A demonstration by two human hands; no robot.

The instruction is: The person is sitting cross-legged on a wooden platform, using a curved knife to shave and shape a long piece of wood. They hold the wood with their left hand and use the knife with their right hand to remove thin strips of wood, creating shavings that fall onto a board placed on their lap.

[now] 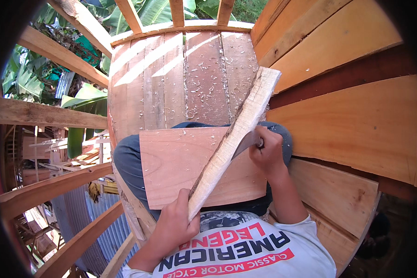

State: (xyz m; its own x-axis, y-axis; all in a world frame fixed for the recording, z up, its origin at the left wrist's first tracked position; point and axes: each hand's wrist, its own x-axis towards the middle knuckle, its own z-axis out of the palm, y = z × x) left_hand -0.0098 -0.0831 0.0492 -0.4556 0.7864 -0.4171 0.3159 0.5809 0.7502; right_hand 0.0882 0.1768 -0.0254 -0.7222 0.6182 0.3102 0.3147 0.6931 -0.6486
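A long pale strip of wood, with a rough, dark bark-like edge, slants from near my body up to the far right. My left hand is closed around its near end. My right hand is closed on a knife, whose grey blade meets the strip's right side near its middle. The handle is mostly hidden in my fist, and part of the blade is hidden behind the strip. Across my crossed legs lies a flat, light brown wooden board, below the strip.
Curled shavings lie over the plank floor ahead of me. Wide boards form a wall close on my right. Open wooden rails run along the left and far sides, with banana leaves and corrugated metal sheets beyond them.
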